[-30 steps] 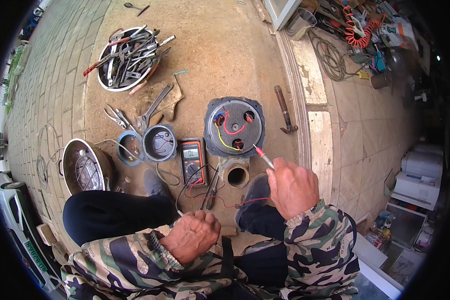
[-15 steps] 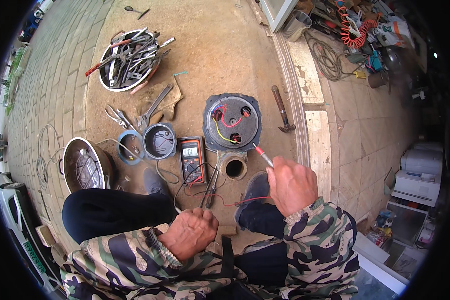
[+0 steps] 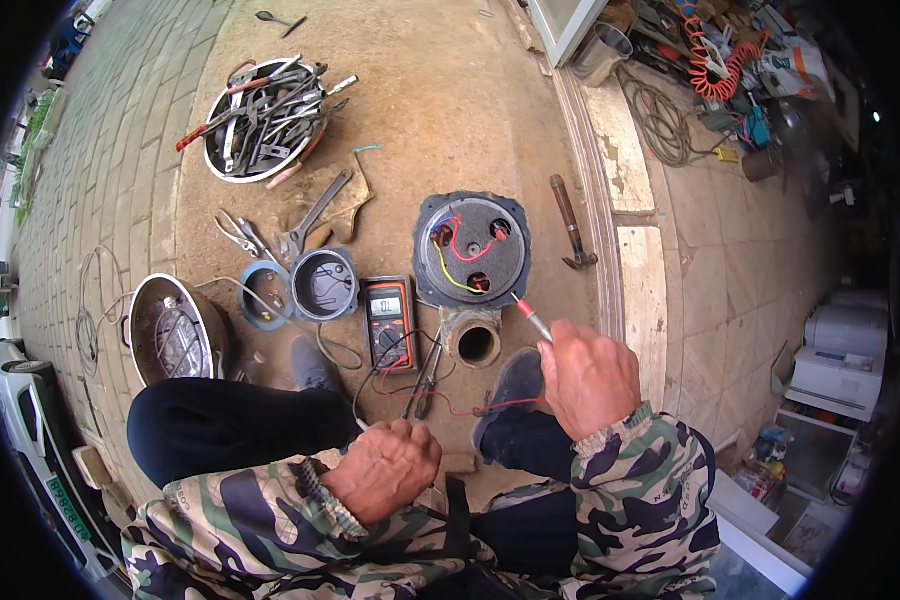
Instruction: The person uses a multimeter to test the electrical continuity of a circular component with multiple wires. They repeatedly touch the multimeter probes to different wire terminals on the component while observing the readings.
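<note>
My right hand (image 3: 592, 380) is closed round a red test probe (image 3: 532, 318). The probe's tip is at the lower right rim of a round dark pump motor (image 3: 470, 250); whether it touches cannot be told. Red, yellow and blue wires come out of holes in the motor's face, and a pipe outlet (image 3: 475, 343) sticks out toward me. In my left hand (image 3: 388, 468), closed near my lap, is the other test probe (image 3: 361, 424), mostly hidden by the fingers. A red and a black lead run to the orange and black multimeter (image 3: 389, 325), which lies left of the outlet with its display lit.
Left of the multimeter are an open round housing (image 3: 325, 285) and a blue ring (image 3: 264, 295). Beyond them lie an adjustable wrench (image 3: 315, 215), pliers (image 3: 236, 234) and a tool-filled bowl (image 3: 210, 160). A metal pan (image 3: 138, 340) stands left, a hammer (image 3: 572, 222) right beside the door sill.
The whole view has shifted slightly, with the floor and tools appearing a little farther right. Both hands keep their grips, and the red probe stays by the motor's rim.
</note>
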Action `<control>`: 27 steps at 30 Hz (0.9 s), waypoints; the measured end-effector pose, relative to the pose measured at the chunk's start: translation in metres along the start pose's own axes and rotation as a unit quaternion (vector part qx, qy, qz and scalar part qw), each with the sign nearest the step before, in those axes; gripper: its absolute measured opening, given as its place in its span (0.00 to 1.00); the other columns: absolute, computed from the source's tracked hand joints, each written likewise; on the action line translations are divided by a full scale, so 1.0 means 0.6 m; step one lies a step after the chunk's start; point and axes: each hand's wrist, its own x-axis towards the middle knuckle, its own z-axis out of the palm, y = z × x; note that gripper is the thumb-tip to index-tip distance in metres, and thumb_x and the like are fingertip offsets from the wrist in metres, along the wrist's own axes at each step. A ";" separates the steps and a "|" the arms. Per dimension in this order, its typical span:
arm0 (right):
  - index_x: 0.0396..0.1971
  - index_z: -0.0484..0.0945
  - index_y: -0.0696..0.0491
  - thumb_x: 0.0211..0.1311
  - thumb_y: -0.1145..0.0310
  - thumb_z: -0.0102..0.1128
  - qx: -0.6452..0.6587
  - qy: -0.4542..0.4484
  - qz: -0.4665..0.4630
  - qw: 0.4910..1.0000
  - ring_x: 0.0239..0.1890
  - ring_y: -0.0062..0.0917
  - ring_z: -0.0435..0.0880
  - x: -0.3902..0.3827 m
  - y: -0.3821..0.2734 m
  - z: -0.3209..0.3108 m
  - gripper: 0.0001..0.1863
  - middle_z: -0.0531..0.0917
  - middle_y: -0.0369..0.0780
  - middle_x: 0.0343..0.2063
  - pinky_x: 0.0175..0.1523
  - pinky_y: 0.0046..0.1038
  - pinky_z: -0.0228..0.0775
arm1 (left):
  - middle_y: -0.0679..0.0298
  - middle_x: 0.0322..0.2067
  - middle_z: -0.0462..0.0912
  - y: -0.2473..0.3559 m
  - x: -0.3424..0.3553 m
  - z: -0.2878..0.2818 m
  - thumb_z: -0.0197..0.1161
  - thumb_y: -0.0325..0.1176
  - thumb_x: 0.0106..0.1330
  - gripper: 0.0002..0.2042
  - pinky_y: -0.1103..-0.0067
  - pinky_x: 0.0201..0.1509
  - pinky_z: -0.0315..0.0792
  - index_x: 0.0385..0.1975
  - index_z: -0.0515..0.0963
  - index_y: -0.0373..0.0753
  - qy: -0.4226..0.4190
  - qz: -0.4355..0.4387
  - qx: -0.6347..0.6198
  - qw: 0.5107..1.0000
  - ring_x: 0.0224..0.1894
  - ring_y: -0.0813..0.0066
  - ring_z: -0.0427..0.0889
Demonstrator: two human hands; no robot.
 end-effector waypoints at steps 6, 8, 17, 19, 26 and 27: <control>0.32 0.78 0.56 0.69 0.66 0.66 0.008 0.004 -0.006 1.000 0.28 0.52 0.86 0.000 0.002 0.001 0.10 0.85 0.48 0.27 0.33 0.51 0.76 | 0.57 0.34 0.83 0.001 -0.002 0.005 0.61 0.32 0.62 0.09 0.70 0.38 0.81 0.37 0.80 0.35 0.005 -0.004 -0.001 1.000 0.36 0.64 0.86; 0.32 0.78 0.56 0.69 0.66 0.66 0.005 0.001 -0.006 1.000 0.28 0.51 0.86 0.000 0.001 0.000 0.10 0.85 0.48 0.27 0.33 0.50 0.76 | 0.58 0.34 0.83 0.001 -0.002 0.006 0.61 0.32 0.63 0.08 0.70 0.38 0.81 0.36 0.80 0.35 0.007 -0.004 0.002 1.000 0.36 0.64 0.86; 0.32 0.78 0.56 0.70 0.65 0.67 -0.002 -0.006 -0.001 1.000 0.28 0.51 0.86 0.001 -0.001 0.000 0.11 0.85 0.48 0.27 0.33 0.50 0.76 | 0.59 0.34 0.82 0.002 -0.001 0.007 0.60 0.32 0.63 0.08 0.70 0.38 0.81 0.36 0.80 0.36 0.010 -0.010 -0.002 1.000 0.36 0.64 0.85; 0.32 0.78 0.56 0.70 0.65 0.67 -0.002 -0.006 -0.001 1.000 0.28 0.51 0.86 0.001 0.000 0.000 0.11 0.85 0.48 0.27 0.33 0.50 0.77 | 0.58 0.34 0.83 0.002 -0.001 0.006 0.61 0.33 0.63 0.08 0.70 0.38 0.80 0.37 0.80 0.36 0.006 -0.008 -0.001 1.000 0.36 0.64 0.86; 0.32 0.78 0.56 0.69 0.66 0.67 -0.004 0.001 -0.004 1.000 0.28 0.50 0.86 0.000 0.001 0.004 0.10 0.85 0.48 0.27 0.33 0.49 0.76 | 0.57 0.35 0.83 0.002 0.000 0.005 0.63 0.33 0.62 0.10 0.70 0.38 0.80 0.37 0.80 0.35 -0.008 -0.006 -0.001 1.000 0.36 0.63 0.86; 0.32 0.78 0.56 0.69 0.66 0.67 -0.006 0.002 -0.005 1.000 0.28 0.50 0.86 0.000 0.001 0.004 0.10 0.85 0.48 0.27 0.33 0.49 0.76 | 0.57 0.35 0.83 0.002 0.000 0.004 0.62 0.33 0.62 0.10 0.70 0.38 0.80 0.38 0.80 0.35 -0.009 -0.006 0.000 1.000 0.36 0.63 0.86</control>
